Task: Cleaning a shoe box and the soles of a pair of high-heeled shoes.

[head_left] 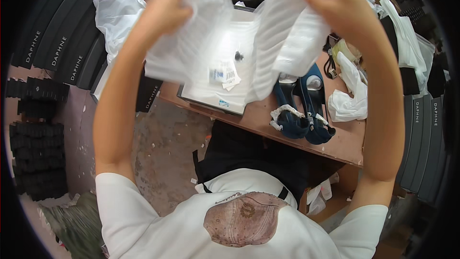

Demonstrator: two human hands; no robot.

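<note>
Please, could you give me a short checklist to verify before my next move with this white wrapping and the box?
1. Box open and on the table: ok.
2. Right hand gripping the white wrapping: ok, that side is raised.
3. Left hand grip: cannot tell, blur hides the fingers.
4. Box interior free of loose items: not ok, tags and a small dark item lie inside.
5. Blue shoes outside, beside the box: ok.

A white short-sleeved T-shirt (172,232) bears a dusty-pink cap print (239,228) with a sunburst emblem (247,210), above black clothing (239,151).
</note>
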